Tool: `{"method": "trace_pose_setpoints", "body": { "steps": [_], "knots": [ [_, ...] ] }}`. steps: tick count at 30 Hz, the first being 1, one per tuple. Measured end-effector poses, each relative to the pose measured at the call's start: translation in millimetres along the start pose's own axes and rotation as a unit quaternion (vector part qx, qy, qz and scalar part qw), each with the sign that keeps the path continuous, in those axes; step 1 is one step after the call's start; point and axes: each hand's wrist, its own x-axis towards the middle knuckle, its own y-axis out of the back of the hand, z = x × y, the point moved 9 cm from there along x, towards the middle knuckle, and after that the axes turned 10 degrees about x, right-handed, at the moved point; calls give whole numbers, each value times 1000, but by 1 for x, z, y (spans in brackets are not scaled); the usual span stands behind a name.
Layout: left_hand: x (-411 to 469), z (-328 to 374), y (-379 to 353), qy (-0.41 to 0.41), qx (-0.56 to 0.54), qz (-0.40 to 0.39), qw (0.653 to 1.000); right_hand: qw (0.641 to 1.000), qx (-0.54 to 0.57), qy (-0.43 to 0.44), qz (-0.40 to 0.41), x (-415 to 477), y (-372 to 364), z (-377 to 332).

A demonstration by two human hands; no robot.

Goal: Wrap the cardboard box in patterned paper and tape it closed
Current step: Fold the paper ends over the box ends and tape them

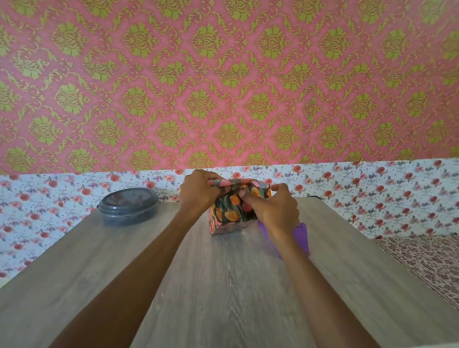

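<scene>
A box covered in dark paper with orange and red tulips (230, 213) stands upright near the far middle of the wooden table (214, 282). No bare cardboard shows. My left hand (198, 192) grips the paper at the box's top left edge, fingers curled over a folded flap. From the right, my right hand (271, 208) pinches the paper at the top, its thumb on the near face. A purple object (301, 235), perhaps a tape dispenser, lies just right of the box, partly hidden under my right wrist.
A round grey lidded container (128, 205) sits at the table's far left corner. Floral wallpaper runs along the wall behind, close to the box. The table's near edge shows at the bottom right, with patterned fabric (435, 261) beyond its right side.
</scene>
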Motion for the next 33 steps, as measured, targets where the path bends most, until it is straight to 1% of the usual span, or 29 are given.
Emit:
{"method": "trace_pose_setpoints", "body": {
  "steps": [4,9,16,21,24,27,30,33],
  "knots": [
    [-5,2,0,-4,7,-6,1000,999,19,31,20,1,-6,-9],
    [-5,2,1,-1,-3,-9,1000,997,36,40,58,4,-1,-13],
    [-4,-2,-3,18,-5,-7,1000,995,31,80,51,-5,-6,-17],
    [-6,-7,-3,28,-6,4,1000,996,46,58,54,-4,-9,-16],
    [-7,-11,-2,31,-12,13,999,996,30,79,41,-2,-12,-12],
    [-7,-15,5,36,-37,24,998,991,39,126,21,-3,-19,-11],
    [-8,-19,10,27,-91,34,995,986,53,155,22,-3,-17,-12],
    [-17,-22,10,23,-142,12,990,985,57,163,30,-1,-11,-13]
  ]
}}
